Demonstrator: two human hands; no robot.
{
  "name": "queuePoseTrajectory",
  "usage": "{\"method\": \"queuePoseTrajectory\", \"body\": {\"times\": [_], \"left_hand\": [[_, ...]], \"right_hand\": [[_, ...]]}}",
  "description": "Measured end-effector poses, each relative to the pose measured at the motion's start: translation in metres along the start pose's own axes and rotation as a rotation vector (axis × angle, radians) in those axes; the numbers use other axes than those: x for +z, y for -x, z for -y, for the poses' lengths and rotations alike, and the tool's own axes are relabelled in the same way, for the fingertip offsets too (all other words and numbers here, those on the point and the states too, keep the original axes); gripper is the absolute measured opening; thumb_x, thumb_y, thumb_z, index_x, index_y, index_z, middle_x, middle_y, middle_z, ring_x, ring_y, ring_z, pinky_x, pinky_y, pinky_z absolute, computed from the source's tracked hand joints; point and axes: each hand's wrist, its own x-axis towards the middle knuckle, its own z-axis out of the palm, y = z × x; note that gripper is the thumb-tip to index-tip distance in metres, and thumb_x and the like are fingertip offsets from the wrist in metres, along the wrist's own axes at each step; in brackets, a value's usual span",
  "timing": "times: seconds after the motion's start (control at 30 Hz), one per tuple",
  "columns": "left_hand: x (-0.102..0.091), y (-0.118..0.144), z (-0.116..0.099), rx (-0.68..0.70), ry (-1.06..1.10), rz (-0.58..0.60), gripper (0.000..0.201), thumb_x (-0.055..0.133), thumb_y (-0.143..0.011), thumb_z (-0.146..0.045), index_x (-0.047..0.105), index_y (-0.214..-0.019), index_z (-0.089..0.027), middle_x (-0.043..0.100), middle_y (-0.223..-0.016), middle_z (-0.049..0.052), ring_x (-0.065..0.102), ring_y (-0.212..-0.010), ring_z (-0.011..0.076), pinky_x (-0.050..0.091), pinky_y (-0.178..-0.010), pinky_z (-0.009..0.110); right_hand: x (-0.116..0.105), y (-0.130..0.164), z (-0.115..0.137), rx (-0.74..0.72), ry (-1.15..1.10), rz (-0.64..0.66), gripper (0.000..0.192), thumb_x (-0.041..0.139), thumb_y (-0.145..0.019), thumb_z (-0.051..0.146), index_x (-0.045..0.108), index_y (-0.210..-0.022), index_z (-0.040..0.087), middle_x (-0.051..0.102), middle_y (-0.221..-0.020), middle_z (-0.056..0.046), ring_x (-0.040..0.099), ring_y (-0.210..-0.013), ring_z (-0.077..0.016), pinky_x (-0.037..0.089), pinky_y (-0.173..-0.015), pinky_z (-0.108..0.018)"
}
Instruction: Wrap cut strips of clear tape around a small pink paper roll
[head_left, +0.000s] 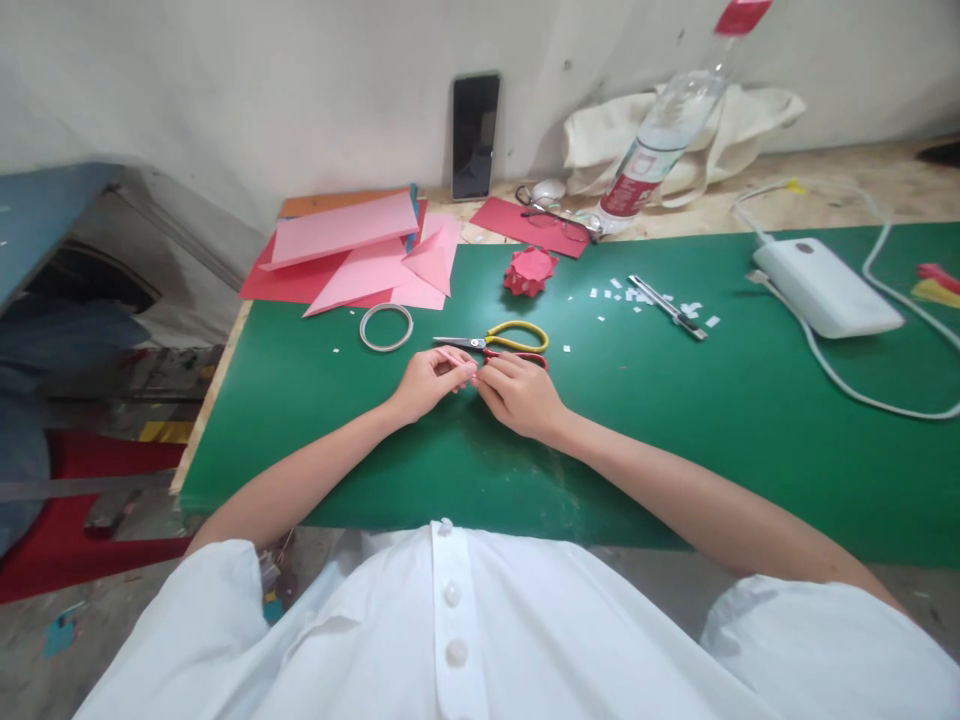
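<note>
Head view: both hands are meeting at the middle of the green surface (315,400), the left hand (429,383) and right hand (517,393) pinching a small pink paper strip (452,359) between fingertips, its long axis running up-left to down-right, poking out nearer the left hand. Scissors (499,343) are lying just beyond the hands, touching or nearly touching the right, blades pointing left; tape ring (386,327) is sitting near, up-left.

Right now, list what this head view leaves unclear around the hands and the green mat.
- Pink paper piece: mostly hidden between left hand and right hand; shape unreadable.
- Scissors: red lower handle partly behind the right hand.
- Water bottle: cap cut off by the top edge.
- White scraps: too small to identify.
- Green mat: near edge hidden by the white shirt.
</note>
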Motion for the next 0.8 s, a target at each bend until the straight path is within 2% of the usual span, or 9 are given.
{"method": "queuePoseTrajectory", "body": {"times": [0.2,0.47,0.63,0.8], "left_hand": [[-0.0016,-0.0005,0.0007,0.021,0.031,0.043,0.039,0.087,-0.066,-0.046,0.068,-0.068,-0.013,0.07,-0.071,0.003,0.057,-0.056,0.0077,0.049,-0.053,0.021],[-0.0043,-0.0008,0.0026,-0.014,0.031,0.037,0.046,0.088,-0.065,-0.054,0.072,-0.074,-0.012,0.072,-0.074,0.004,0.057,-0.054,0.0073,0.049,-0.05,0.021],[-0.0052,-0.0009,0.0027,0.015,0.018,0.056,0.045,0.087,-0.066,-0.054,0.074,-0.076,-0.012,0.073,-0.076,0.006,0.058,-0.055,0.0083,0.05,-0.052,0.023],[-0.0042,0.0,0.0019,0.013,0.02,0.036,0.042,0.091,-0.061,-0.05,0.075,-0.075,-0.014,0.072,-0.075,0.005,0.06,-0.058,0.0099,0.049,-0.053,0.023]], "right_hand": [[-0.0015,-0.0008,0.001,0.02,-0.058,0.013,0.036,0.038,-0.106,0.028,0.058,-0.077,0.02,0.061,-0.072,-0.006,0.049,-0.069,-0.0186,0.04,-0.068,-0.032],[-0.0022,-0.0001,-0.0013,0.093,-0.155,0.014,0.034,0.041,-0.105,0.034,0.061,-0.082,0.019,0.067,-0.079,-0.009,0.055,-0.074,-0.02,0.043,-0.071,-0.033],[0.0011,0.0002,-0.0068,0.179,-0.347,0.017,0.031,0.046,-0.104,0.036,0.068,-0.092,0.018,0.071,-0.082,-0.007,0.06,-0.074,-0.019,0.045,-0.072,-0.032],[-0.0028,-0.0033,-0.0069,0.258,-0.549,0.049,0.031,0.051,-0.102,0.037,0.068,-0.084,0.018,0.068,-0.073,-0.002,0.058,-0.062,-0.0138,0.042,-0.064,-0.026]]}}
